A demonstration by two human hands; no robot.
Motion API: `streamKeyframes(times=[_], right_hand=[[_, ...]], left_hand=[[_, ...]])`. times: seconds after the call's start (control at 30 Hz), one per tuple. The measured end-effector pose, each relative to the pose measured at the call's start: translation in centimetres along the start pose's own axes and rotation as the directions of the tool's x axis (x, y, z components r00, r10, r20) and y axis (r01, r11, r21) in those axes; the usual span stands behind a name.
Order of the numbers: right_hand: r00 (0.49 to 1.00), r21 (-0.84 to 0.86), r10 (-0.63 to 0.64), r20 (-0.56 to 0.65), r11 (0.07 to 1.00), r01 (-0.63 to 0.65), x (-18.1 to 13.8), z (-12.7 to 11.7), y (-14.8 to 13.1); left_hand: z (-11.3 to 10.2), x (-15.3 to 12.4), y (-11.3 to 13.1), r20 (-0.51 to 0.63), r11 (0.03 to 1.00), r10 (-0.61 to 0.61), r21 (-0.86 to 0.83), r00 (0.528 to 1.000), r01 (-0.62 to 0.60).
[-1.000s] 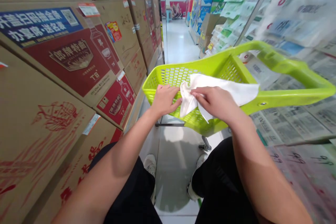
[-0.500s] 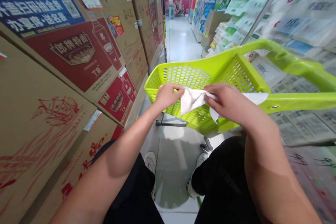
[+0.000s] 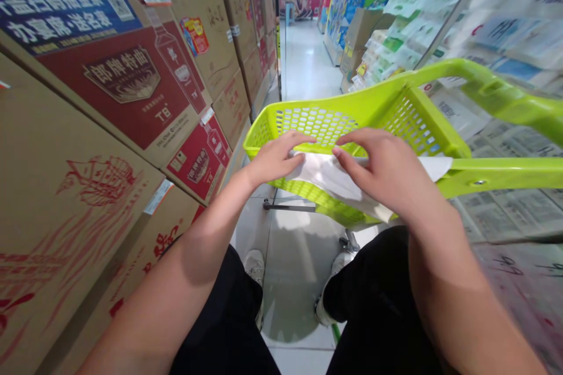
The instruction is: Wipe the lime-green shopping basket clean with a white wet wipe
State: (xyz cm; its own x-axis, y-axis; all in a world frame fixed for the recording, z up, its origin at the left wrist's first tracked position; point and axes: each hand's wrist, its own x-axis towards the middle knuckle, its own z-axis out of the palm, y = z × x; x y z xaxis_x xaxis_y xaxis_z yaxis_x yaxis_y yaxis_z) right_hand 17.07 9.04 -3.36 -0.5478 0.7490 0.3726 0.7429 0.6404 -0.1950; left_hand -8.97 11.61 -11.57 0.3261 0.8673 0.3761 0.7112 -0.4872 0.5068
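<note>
A thin white cloth (image 3: 323, 171) lies draped along the near rim of a lime-green shopping trolley (image 3: 303, 106), its far end (image 3: 437, 166) hanging by the handle side. My left hand (image 3: 275, 156) is at the cloth's left end, thumb resting on it and index finger stretched above the rim, with a gap between them. Over the middle of the cloth is my right hand (image 3: 385, 167), also open, its thumb touching or just above the fabric and its index finger reaching toward my left hand. Part of the cloth is hidden beneath my right hand.
Stacked cardboard cartons (image 3: 118, 76) line the left side. Packs of white paper goods (image 3: 497, 29) fill the right side, behind a slanted metal post (image 3: 457, 9). A tiled aisle (image 3: 305, 64) runs ahead. My shoes stand on the floor under the trolley.
Both hands were pinching the bunched cloth above the rim. Now it is spread lower along the rim, and the fingers of both hands have come apart.
</note>
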Motion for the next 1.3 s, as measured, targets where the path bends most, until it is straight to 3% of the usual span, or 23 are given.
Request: streamKeyframes(times=[0.1, 0.17, 0.23, 0.33, 0.5, 0.77, 1.03, 1.17, 1.3], right_hand=[[0.986, -0.317, 0.148, 0.079, 0.941, -0.116, 1.0, 3.3, -0.3], [0.971, -0.416, 0.22, 0.088, 0.894, -0.165, 1.4, 4.6, -0.5], [0.973, -0.434, 0.225, 0.043, 0.882, -0.185, 1.7, 5.2, -0.4], [0.991, -0.434, 0.128, 0.029, 0.895, -0.103, 1.9, 5.3, 0.6], [0.997, -0.444, 0.075, 0.019, 0.894, -0.059, 1.8, 5.1, 3.0], [0.995, -0.403, 0.088, 0.042, 0.913, -0.064, 0.7, 3.5, 5.4], [0.97, -0.458, 0.241, -0.033, 0.859, -0.229, 0.8, 0.9, 9.9], [0.933, -0.448, 0.305, -0.193, 0.818, -0.36, 0.6, 0.1, 12.4], [0.871, -0.323, 0.309, -0.383, 0.838, -0.44, -0.4, -0.2, 14.6]], left_hand=[[0.1, -0.5, 0.8, 0.074, 0.979, -0.024, 0.206, 0.997, 0.008], [0.2, -0.8, 0.6, 0.108, 0.954, -0.007, 0.298, 0.994, -0.025], [0.0, -1.3, -0.4, 0.086, 0.919, 0.001, 0.394, 0.996, -0.035], [-0.6, -2.1, -3.0, -0.038, 0.858, -0.042, 0.511, 0.998, 0.056], [-1.5, -2.7, -5.7, 0.008, 0.86, -0.07, 0.508, 0.998, 0.056], [-0.5, -1.7, -3.4, 0.058, 0.807, -0.147, 0.585, 0.987, 0.085], [-0.7, -1.0, -3.6, 0.072, 0.853, -0.177, 0.509, 0.982, 0.116], [-0.6, -0.6, -3.5, 0.069, 0.854, -0.177, 0.506, 0.982, 0.119], [-0.8, -0.6, -3.7, 0.07, 0.855, -0.186, 0.503, 0.98, 0.126]])
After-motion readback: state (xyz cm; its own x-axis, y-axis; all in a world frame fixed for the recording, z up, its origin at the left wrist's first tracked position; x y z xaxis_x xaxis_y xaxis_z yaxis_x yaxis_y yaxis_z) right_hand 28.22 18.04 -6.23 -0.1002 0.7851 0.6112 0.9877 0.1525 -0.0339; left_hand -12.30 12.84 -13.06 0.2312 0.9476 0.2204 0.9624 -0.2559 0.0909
